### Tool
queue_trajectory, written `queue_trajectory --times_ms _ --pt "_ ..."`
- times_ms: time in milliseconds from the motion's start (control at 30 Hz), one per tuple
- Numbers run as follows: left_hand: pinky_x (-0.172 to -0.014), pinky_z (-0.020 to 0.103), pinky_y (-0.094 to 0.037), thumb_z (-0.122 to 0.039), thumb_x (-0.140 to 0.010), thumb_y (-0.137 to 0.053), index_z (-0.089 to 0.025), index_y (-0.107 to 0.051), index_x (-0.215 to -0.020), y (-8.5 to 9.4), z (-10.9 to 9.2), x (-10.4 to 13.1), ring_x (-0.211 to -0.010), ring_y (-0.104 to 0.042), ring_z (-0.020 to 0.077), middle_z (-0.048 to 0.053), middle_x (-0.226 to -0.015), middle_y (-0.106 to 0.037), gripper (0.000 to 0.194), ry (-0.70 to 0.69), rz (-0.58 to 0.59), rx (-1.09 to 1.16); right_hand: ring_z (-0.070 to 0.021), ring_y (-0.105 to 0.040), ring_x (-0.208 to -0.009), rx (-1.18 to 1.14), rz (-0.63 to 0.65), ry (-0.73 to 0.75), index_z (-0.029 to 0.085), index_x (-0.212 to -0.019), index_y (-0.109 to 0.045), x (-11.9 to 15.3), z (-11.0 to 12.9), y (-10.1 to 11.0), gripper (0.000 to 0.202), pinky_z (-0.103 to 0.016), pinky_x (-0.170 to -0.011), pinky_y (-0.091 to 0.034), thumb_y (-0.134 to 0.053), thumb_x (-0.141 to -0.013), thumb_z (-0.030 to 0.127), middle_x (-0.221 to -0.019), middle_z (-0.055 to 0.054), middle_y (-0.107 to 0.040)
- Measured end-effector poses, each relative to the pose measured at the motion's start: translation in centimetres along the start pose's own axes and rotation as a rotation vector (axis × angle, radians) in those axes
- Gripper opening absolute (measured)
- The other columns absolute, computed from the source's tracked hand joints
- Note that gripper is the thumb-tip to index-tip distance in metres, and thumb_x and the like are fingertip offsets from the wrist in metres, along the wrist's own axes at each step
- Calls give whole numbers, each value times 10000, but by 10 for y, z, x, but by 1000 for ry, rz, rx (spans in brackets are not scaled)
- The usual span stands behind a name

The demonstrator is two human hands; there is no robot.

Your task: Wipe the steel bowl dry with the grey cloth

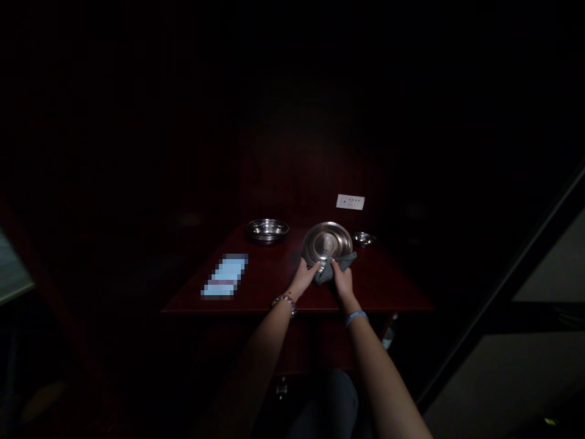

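Observation:
Above the dark red table, a shallow stainless steel bowl (pixel 328 239) is held tilted, its inside facing me. My left hand (pixel 303 278) grips its near rim on the left, thumb on the inside edge. A grey cloth (pixel 325 274) is bunched under and around the near right rim. With the thumb on top, my right hand (pixel 342 280) clasps this cloth against the bowl. The fingers beneath are mostly hidden.
A stack of steel bowls (pixel 267 231) stands at the back left of the table (pixel 269 292), a smaller steel bowl (pixel 364 238) at the back right. A pixelated bright rectangle (pixel 225 276) lies at left. A white socket panel (pixel 350 202) is on the back wall.

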State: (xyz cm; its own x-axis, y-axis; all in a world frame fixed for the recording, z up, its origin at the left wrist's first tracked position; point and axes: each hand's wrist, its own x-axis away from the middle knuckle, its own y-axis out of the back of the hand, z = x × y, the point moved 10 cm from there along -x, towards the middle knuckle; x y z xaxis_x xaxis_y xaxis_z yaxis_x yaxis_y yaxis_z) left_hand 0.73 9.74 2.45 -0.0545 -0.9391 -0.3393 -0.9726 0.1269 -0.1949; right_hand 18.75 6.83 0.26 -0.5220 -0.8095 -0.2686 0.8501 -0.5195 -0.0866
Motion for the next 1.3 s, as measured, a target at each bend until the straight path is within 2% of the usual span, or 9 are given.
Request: queue_trajectory --times_ms 167,300,533,667,767,867,933,1133,1300 --pt "-1140 420 -398 -112 -740 -693 -145 -618 -1201 3 -2 -2 -1228 -626 272 153 -1285 -693 468 -4 -28 53 -298 -762 -968 18 -17 10 111 -936 -771 -1 -1 2 381 -330 -838 -572 -670 -781 444 -976 -151 -799" --pt "-1123 381 -405 -89 -757 -646 -136 -642 -1150 3 -2 -3 -1228 -622 262 148 -1286 -694 396 11 -48 82 -301 -764 -967 28 -97 8 118 -922 -772 -4 -4 10 357 -328 -821 -578 -672 -768 425 -942 -143 -802" --pt "-1054 408 -472 -284 -844 -645 -152 -693 -1016 17 10 -5 -1115 -679 257 117 -1121 -756 222 89 -154 118 -296 -770 -908 -1 -96 50 110 -906 -767 -2 2 9 362 -324 -788 -578 -678 -763 431 -916 -140 -801" --pt "-1124 409 -419 -385 -899 -631 -154 -688 -1107 12 8 -5 -1231 -635 265 142 -1231 -723 317 83 -118 126 -317 -770 -918 31 -82 29 124 -884 -762 -1 0 8 330 -353 -795 -583 -663 -777 420 -926 -157 -798" --pt "-1186 399 -349 -357 -915 -623 -138 -614 -1267 3 -1 -4 -1342 -554 272 165 -1389 -634 415 12 -43 108 -323 -765 -958 17 -92 22 125 -918 -763 -2 -1 10 344 -369 -826 -584 -651 -785 423 -961 -165 -796" --pt "-1216 411 -309 -304 -838 -715 -190 -444 -1440 -3 -6 -3 -1387 -509 258 151 -1488 -548 671 -83 23 79 -317 -761 -983 -10 -111 21 112 -952 -763 -1 -1 12 377 -368 -854 -578 -636 -795 431 -979 -173 -793" --pt "-1222 424 -302 -288 -768 -777 -218 -403 -1457 -7 -4 -3 -1389 -507 252 146 -1490 -542 788 -101 64 49 -311 -761 -989 -17 -120 16 109 -961 -762 0 0 12 389 -360 -862 -576 -635 -796 438 -986 -174 -793" --pt "-1195 471 -337 -223 -745 -762 -151 -656 -1156 -17 2 -4 -1325 -562 327 192 -1328 -656 431 -108 157 -6 -284 -756 -1015 -38 -93 21 122 -988 -758 2 5 8 401 -326 -861 -578 -651 -791 455 -1014 -153 -794" --pt "-1166 453 -381 -115 -713 -721 -147 -682 -1099 -4 0 -5 -1261 -599 326 155 -1261 -704 390 -55 28 24 -271 -766 -964 -8 -64 32 135 -949 -759 5 11 3 363 -313 -830 -583 -644 -803 447 -951 -133 -801"
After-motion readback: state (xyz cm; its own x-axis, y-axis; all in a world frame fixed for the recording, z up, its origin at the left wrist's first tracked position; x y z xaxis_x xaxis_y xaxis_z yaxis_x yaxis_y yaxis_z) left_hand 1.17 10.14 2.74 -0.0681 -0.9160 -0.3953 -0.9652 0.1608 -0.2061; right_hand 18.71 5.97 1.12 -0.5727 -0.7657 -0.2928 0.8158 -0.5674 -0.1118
